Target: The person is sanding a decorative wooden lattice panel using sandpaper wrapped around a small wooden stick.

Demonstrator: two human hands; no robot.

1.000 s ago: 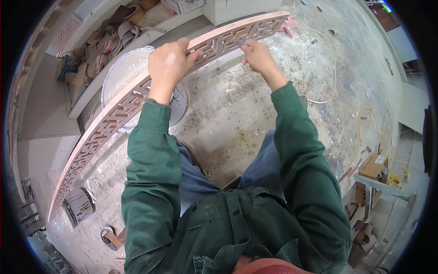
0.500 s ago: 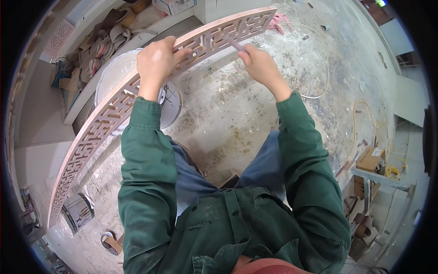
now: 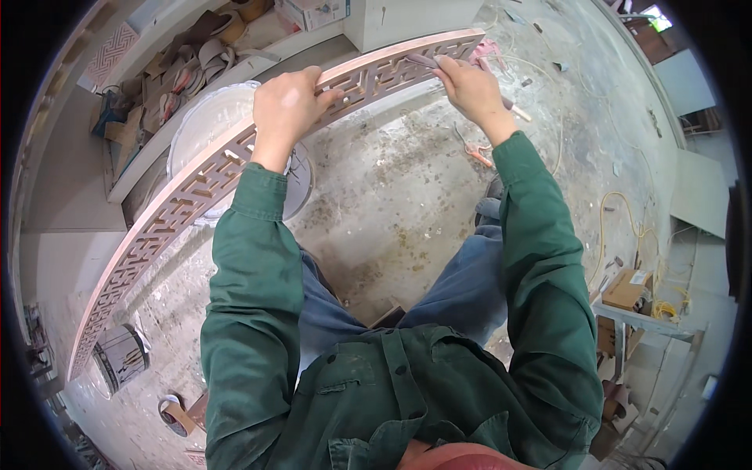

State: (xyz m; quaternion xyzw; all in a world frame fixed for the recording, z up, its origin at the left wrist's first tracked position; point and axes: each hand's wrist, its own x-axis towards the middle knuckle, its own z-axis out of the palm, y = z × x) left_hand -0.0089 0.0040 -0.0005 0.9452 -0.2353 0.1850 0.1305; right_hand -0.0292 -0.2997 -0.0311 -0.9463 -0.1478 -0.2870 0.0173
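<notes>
A long, narrow wooden fretwork panel (image 3: 190, 177), cut through with a geometric lattice, runs from the lower left to the upper middle, its edge up. Over its upper edge, my left hand (image 3: 286, 106) is closed, thumb on the near side and fingers behind. My right hand (image 3: 474, 90) grips a thin purplish-grey stick (image 3: 424, 62), whose tip lies against the lattice near the panel's far right end. A pale-ended rod (image 3: 517, 110) shows behind that hand; I cannot tell whether it is the same stick.
Under the panel stands a white bucket (image 3: 298, 186); another bucket (image 3: 123, 359) is at lower left. Orange-handled pliers (image 3: 478, 153) lie on the stained floor. Sanding scraps (image 3: 211, 56) fill a shelf at upper left. A cardboard box (image 3: 627, 288) and yellow cord (image 3: 666, 311) are at right.
My right hand has moved up and to the right along the lattice with the stick. My left hand keeps its hold on the panel, which has shifted slightly in view.
</notes>
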